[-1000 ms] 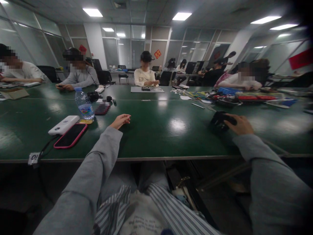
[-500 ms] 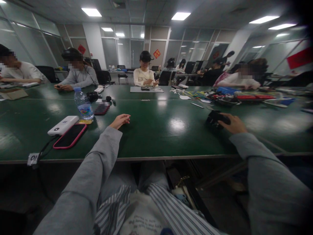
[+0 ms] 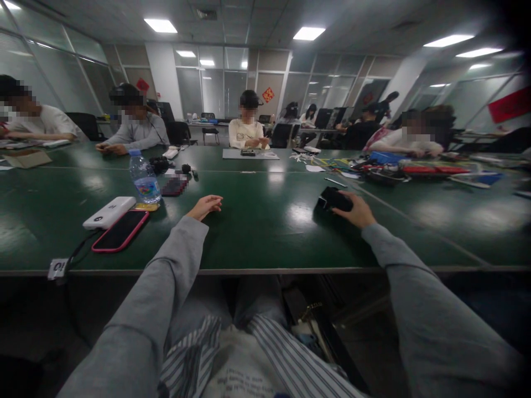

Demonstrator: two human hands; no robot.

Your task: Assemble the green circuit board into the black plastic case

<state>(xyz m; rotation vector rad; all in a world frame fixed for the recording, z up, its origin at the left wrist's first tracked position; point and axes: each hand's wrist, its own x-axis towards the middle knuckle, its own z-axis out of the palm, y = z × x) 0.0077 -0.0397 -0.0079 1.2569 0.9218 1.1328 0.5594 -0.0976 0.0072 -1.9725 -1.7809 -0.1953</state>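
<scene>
My right hand point(image 3: 357, 210) grips a small black boxy object point(image 3: 332, 200) over the right part of the green table point(image 3: 257, 237). A pale edge shows on the object's left end; its exact kind cannot be made out. Whether its underside touches the tabletop is not plain. My left hand point(image 3: 206, 208) rests at the table, left of centre, with its fingers loosely stretched out and nothing in them. Nearest to that hand, on its left, lie a phone in a pink case point(image 3: 121, 231) and a clear water bottle point(image 3: 145, 179).
A white power bank point(image 3: 110, 212) with a black cable lies beside the phone. Small black items point(image 3: 160, 165) sit behind the bottle. Beyond my right hand are a pen point(image 3: 335, 182) and a heap of cables and tools point(image 3: 385, 168). Several people sit around the table.
My right hand has moved left with the black object, which has turned somewhat. My left hand has stayed almost in place. The view has shifted slightly.
</scene>
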